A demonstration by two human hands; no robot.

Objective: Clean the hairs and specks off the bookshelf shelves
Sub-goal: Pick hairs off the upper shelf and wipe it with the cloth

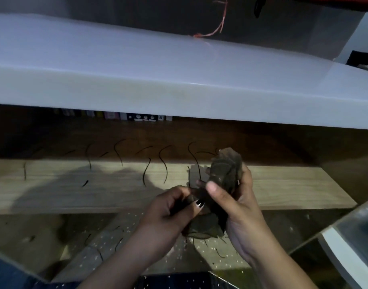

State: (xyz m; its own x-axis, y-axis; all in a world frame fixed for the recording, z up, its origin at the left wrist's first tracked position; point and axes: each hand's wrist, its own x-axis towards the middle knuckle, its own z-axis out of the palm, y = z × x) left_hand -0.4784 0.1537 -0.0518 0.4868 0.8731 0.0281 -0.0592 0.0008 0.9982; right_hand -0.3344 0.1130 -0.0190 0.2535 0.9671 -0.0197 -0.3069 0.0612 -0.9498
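Two hands held one dark cloth (224, 170) by front edge of wooden shelf (283, 190): L hand (172, 207) pinched lower part, R hand (237, 203) curled round top. Hairs (166, 168) lay at cloth's 9 o'clock.

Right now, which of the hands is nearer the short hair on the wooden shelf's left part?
Left. The left hand is right of the short hair and lower; the right hand is farther right still. Both grip the cloth.
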